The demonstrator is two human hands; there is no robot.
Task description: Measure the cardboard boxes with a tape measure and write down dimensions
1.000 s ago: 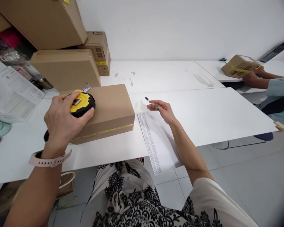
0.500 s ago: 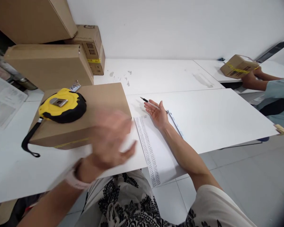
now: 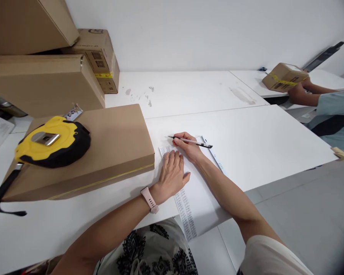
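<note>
White tabletop [image 3: 240, 133]: pen [image 3: 200, 144], long axis crosswise, tip leftward, in right hand's grip [image 3: 190, 149]; left hand [image 3: 172, 173] flat on paper [image 3: 203, 208].

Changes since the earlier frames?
Left hand released the yellow-and-black tape measure and moved right onto the white printed paper. Right hand, still holding the slim clear-and-black pen, curled its fingers. Tape measure stayed on the flat brown cardboard box.

The head camera looks forward and down across table [image 3: 255, 141]
</note>
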